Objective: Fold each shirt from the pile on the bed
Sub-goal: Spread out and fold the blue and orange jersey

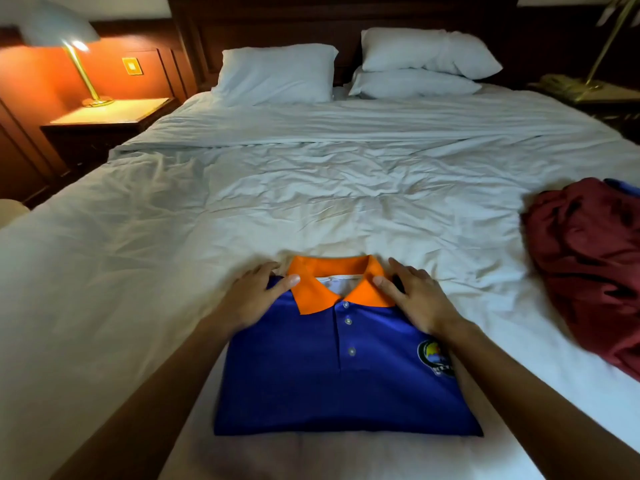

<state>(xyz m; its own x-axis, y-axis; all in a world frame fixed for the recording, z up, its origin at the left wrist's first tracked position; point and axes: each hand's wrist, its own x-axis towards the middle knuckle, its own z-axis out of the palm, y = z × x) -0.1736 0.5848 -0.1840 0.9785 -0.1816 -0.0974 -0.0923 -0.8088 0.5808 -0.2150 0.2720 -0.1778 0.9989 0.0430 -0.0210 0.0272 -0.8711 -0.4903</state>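
Note:
A blue polo shirt [311, 386] with an orange collar and a round chest badge lies folded into a neat rectangle near the front edge of the bed [311, 202]. My left hand [256, 299] rests flat on its left shoulder, thumb touching the collar. My right hand [415, 299] rests flat on its right shoulder, thumb against the other collar tip. The fingers of both hands are straight, lying over the shirt's top corners. At the right side of the bed sits a rumpled pile with a maroon shirt [588, 271] on top and a bit of blue cloth [623, 187] behind it.
White wrinkled sheets cover the bed. Three white pillows [277, 74] lean against the dark headboard. A lit lamp [65, 39] stands on the left nightstand [114, 116]. Another nightstand with a lamp stem [595, 84] is at the far right.

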